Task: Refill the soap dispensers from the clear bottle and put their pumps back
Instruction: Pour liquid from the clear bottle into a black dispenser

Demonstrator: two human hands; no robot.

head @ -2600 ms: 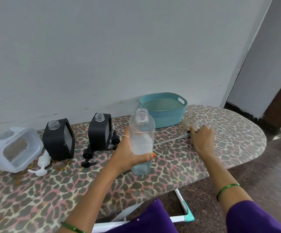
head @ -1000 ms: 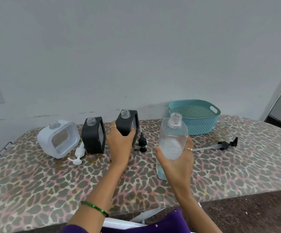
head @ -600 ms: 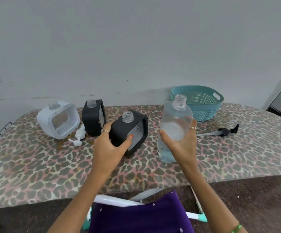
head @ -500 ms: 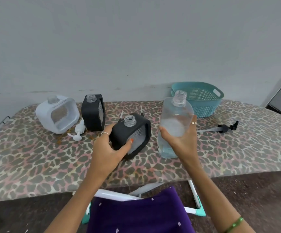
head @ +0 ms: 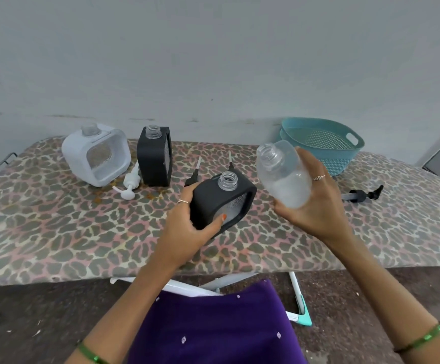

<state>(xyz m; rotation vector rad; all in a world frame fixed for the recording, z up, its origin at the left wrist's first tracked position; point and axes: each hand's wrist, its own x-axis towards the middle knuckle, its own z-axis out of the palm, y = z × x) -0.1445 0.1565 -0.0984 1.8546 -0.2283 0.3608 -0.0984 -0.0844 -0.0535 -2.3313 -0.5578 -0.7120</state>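
Observation:
My left hand (head: 187,227) grips a black soap dispenser (head: 220,199), tilted, its open clear neck up, low over the board. My right hand (head: 318,203) holds the clear bottle (head: 282,174) lifted and tipped left, its open mouth just above and right of the dispenser's neck. A second black dispenser (head: 154,156) and a white dispenser (head: 96,153) stand open at the back left. A white pump (head: 129,185) lies between them. Two black pumps (head: 195,172) lie behind the held dispenser, partly hidden. Another black pump (head: 363,194) lies to the right.
Everything sits on a leopard-print ironing board (head: 55,232) against a grey wall. A teal plastic basket (head: 321,143) stands at the back right, close behind my right hand. The board's front edge runs just before my purple-clad lap.
My right hand has lifted the clear bottle off the board and tipped its mouth leftward toward the dispenser's neck. My left hand keeps the black dispenser tilted in about the same spot.

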